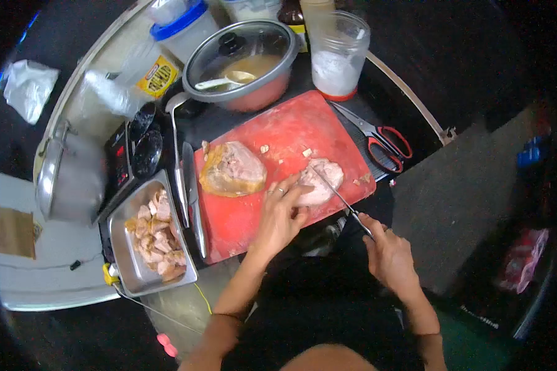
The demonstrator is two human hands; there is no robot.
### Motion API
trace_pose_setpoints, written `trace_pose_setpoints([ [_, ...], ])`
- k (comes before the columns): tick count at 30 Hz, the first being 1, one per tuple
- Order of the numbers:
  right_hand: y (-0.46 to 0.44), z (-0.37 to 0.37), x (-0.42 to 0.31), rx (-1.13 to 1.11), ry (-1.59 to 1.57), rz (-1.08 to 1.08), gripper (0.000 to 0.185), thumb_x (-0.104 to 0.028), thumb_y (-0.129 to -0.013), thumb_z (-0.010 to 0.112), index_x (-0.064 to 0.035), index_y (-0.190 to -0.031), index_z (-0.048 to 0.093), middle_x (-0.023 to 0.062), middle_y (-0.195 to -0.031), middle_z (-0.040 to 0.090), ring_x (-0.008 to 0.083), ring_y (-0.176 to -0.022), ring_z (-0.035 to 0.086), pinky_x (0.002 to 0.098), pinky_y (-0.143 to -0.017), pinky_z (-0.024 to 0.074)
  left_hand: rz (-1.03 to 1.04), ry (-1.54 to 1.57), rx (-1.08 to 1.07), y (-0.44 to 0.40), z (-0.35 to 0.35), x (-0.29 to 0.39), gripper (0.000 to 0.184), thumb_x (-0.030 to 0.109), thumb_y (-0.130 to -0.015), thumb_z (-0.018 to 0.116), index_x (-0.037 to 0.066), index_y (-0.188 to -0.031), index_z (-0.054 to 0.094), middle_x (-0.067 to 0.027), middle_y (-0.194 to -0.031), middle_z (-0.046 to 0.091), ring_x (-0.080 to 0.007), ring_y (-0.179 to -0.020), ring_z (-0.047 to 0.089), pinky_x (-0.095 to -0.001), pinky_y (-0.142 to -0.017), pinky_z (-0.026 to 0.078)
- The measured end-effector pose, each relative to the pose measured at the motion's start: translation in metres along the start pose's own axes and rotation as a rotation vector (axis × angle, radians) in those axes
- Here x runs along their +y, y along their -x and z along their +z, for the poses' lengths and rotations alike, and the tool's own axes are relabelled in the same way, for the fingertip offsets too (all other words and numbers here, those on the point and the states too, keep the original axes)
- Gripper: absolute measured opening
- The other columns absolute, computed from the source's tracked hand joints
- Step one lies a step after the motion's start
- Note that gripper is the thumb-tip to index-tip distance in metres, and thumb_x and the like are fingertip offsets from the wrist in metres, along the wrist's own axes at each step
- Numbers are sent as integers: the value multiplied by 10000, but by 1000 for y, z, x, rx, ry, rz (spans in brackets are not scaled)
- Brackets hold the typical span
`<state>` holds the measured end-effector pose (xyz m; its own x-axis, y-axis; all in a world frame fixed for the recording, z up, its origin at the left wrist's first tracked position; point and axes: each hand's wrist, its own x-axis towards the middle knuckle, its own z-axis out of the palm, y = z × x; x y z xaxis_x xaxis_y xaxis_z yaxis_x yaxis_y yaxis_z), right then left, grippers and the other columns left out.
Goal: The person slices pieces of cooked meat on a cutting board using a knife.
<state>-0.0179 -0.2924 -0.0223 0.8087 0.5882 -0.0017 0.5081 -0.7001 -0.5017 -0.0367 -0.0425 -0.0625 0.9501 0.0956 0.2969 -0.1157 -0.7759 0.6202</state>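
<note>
A red cutting board (291,123) carries two pieces of pale cooked meat and small scraps. My right hand (390,253) is closed round the handle of a knife (340,198), whose blade lies across the right meat piece (319,185). The fingers of my left hand (284,210) are spread and rest against the left side of that piece. To the left sits a larger meat piece (234,168) with yellowish skin, touched by neither hand. Cut chunks of meat (158,238) lie in a metal tray (122,256) beside the board.
A second knife (195,207) and a ladle (178,154) lie left of the board. Behind it stand a lidded bowl (244,93) and a jar of white powder (337,71). Red-handled scissors (380,139) lie on the right. A metal pot (74,173) stands far left.
</note>
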Motion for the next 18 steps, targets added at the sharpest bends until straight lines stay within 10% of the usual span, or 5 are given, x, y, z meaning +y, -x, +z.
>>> trace_pose_setpoints([
  [4,-2,6,-1,-33,-17,39,450,-38,-881,604,-99,-1312,490,191,-1068,663,410,-832,650,495,-679,520,33,-27,22,-6,0,-4,429,-73,-673,629,18,-1093,624,-212,-1295,568,-396,-1147,548,-443,-990,437],
  [18,-7,4,-1,-27,-5,4,463,-31,-885,596,-107,-1326,478,245,-794,635,437,-693,624,517,-625,493,-218,205,50,4,-23,15,739,-125,-701,522,8,-1411,364,-206,-1435,437,-370,-1346,427,-384,-1034,435],
])
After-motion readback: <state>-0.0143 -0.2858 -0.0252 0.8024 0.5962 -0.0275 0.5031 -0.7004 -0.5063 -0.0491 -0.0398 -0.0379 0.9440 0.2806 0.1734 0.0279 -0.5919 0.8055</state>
